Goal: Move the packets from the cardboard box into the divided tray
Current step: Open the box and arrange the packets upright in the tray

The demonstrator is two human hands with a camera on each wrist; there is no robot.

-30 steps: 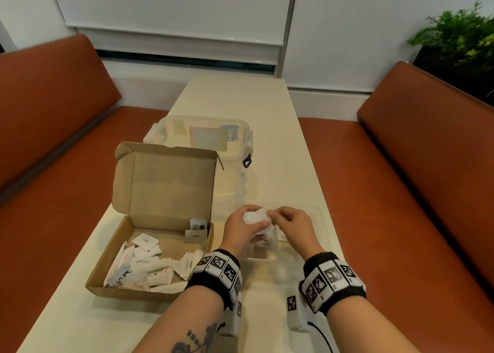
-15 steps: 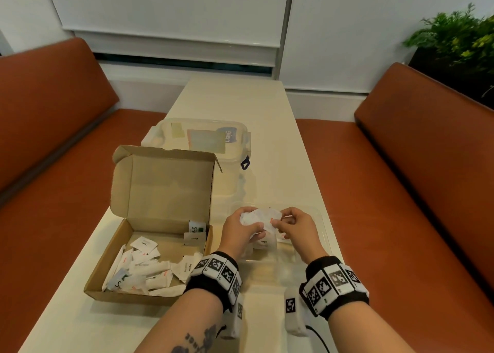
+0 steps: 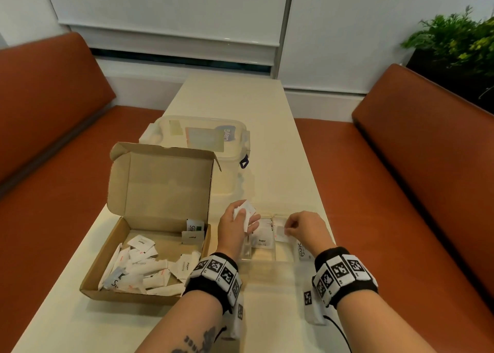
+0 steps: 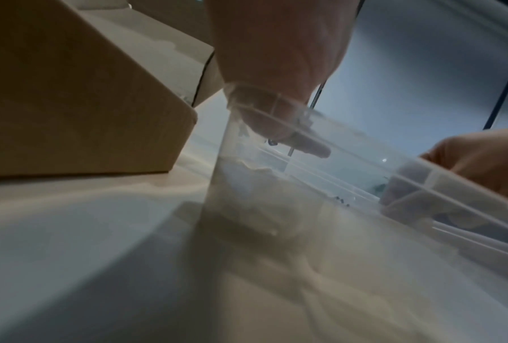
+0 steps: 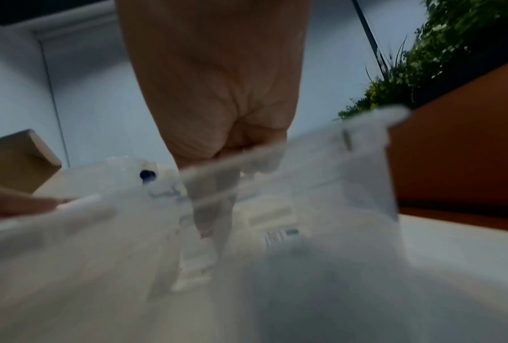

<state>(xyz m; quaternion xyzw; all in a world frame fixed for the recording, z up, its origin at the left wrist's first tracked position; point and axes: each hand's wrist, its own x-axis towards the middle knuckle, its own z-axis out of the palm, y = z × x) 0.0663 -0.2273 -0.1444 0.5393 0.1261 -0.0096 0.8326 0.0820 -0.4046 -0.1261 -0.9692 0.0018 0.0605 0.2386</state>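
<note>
Head view: hands have parted; left hand (image 3: 236, 227) still clutches packets (image 3: 244, 213); right hand (image 3: 303, 228) pinches one packet (image 3: 280, 231) over the divided tray (image 3: 263, 256); sorting has begun

Black wristbands (image 3: 213, 275) carry checkered marker tiles; a tattoo (image 3: 197, 342) marks the left forearm.

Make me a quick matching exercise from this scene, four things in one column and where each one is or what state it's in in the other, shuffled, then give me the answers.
Things:
1. left hand
2. right hand
3. cardboard box
4. lidded plastic container

States or places:
A. lid flap standing open, loose packets inside
B. behind the box, lid on
C. holding a bunch of white packets
D. pinching one packet over the divided tray

Pairs: 1-C, 2-D, 3-A, 4-B
</note>
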